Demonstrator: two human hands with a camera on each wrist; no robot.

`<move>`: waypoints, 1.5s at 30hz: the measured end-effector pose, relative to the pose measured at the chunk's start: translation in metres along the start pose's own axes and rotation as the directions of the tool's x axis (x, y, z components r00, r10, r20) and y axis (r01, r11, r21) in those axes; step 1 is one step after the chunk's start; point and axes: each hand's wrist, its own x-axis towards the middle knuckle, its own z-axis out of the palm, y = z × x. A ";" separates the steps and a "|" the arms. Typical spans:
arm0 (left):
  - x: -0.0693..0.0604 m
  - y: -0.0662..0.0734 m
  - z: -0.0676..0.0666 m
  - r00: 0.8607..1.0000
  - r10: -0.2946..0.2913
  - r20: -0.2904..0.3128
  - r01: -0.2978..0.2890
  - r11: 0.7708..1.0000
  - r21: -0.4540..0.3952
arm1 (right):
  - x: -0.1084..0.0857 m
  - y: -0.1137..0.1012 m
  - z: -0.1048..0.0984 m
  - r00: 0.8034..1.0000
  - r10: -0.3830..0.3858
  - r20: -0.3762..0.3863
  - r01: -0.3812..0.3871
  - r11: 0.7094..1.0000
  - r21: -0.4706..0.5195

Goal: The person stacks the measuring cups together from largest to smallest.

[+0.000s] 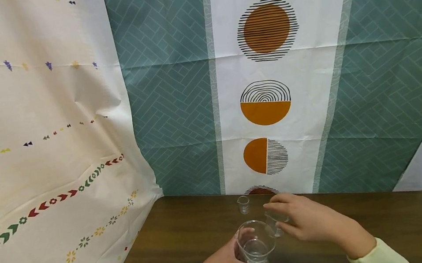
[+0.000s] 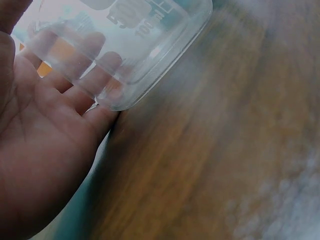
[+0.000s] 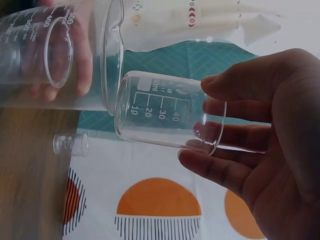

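My left hand (image 1: pixel 225 260) curls round a large clear glass beaker (image 1: pixel 264 242) at the table's front. In the left wrist view its fingers (image 2: pixel 82 90) show through the glass. Another beaker's rim (image 3: pixel 59 52) is visible inside the large one, in the right wrist view. My right hand (image 1: pixel 311 220) grips a 50 ml beaker (image 3: pixel 160 112) by its rim end, fingertips and thumb on opposite sides. That beaker's base is beside the large beaker's rim; whether they touch I cannot tell. The 50 ml beaker looks empty.
A tiny glass beaker (image 1: pixel 243 205) stands farther back on the dark wooden table (image 1: pixel 183 224). A patterned curtain (image 1: pixel 176 109) hangs behind the table, and a cream cloth (image 1: pixel 61 178) borders it on the left.
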 end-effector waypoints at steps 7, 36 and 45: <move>0.000 0.002 0.000 1.000 -0.016 0.001 0.016 1.000 -0.004 | 0.005 -0.005 0.003 1.000 -0.015 0.013 0.015 1.000 0.013; -0.003 0.005 0.000 0.996 -0.083 -0.034 0.084 0.996 0.030 | 0.020 -0.019 0.022 0.993 -0.031 0.113 0.021 0.996 0.083; -0.003 0.004 -0.003 0.991 -0.127 -0.047 0.129 0.990 0.050 | 0.022 -0.020 0.028 0.993 -0.042 0.111 0.030 0.994 0.108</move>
